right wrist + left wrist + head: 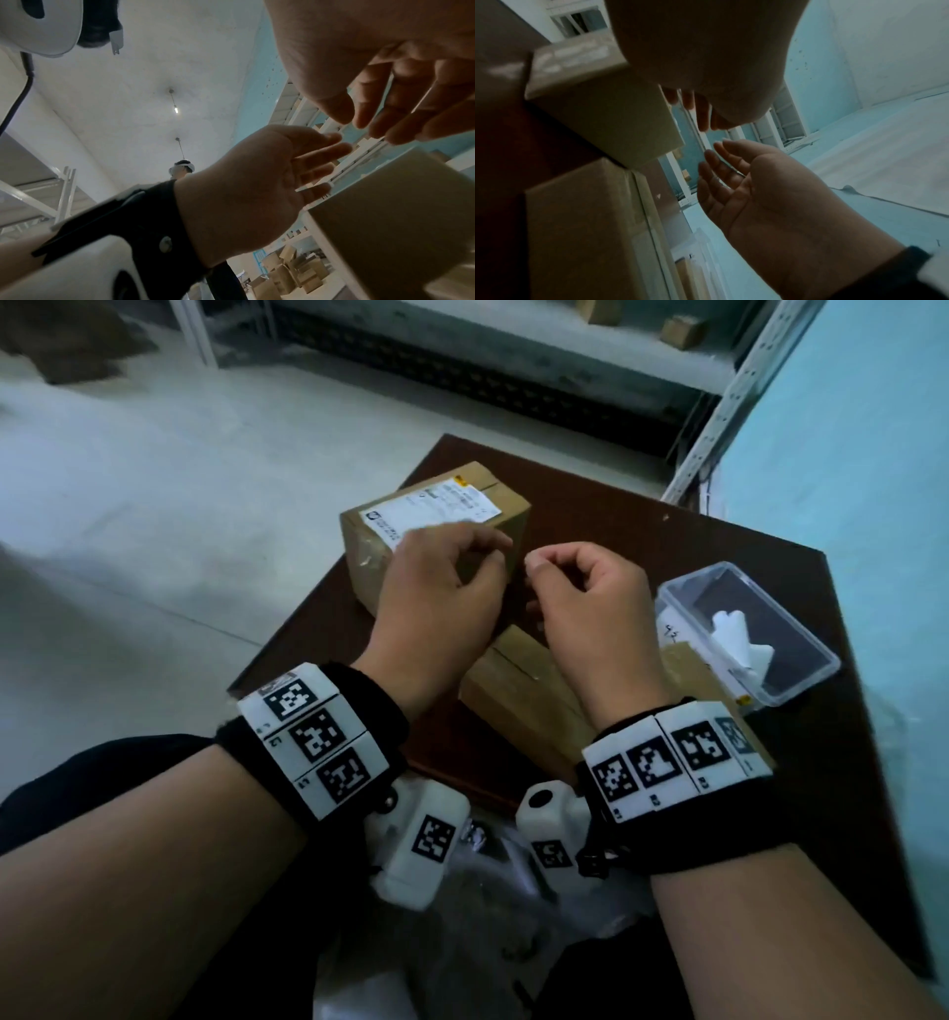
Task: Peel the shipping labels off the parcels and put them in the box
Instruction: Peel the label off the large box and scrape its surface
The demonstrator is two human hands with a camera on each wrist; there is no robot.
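A cardboard parcel (411,541) with a white shipping label (431,510) on top stands at the far side of the dark table (667,546). My left hand (462,557) hovers over its near right corner and covers part of the label; its fingers are loosely bent and hold nothing, and I cannot tell whether they touch. My right hand (554,572) hangs just to its right, relaxed and empty. In the wrist views both hands, the left hand (316,162) and the right hand (713,162), show loosely extended fingers. A second parcel (513,695) lies under my wrists. A clear plastic box (688,588) at the right holds peeled white labels (739,639).
A third parcel (688,665) lies partly under the plastic box. The table's left edge drops to a pale floor (154,505). Metal shelving (513,361) with small cartons stands behind, and a blue wall (873,480) is on the right. Another person (181,168) stands far off.
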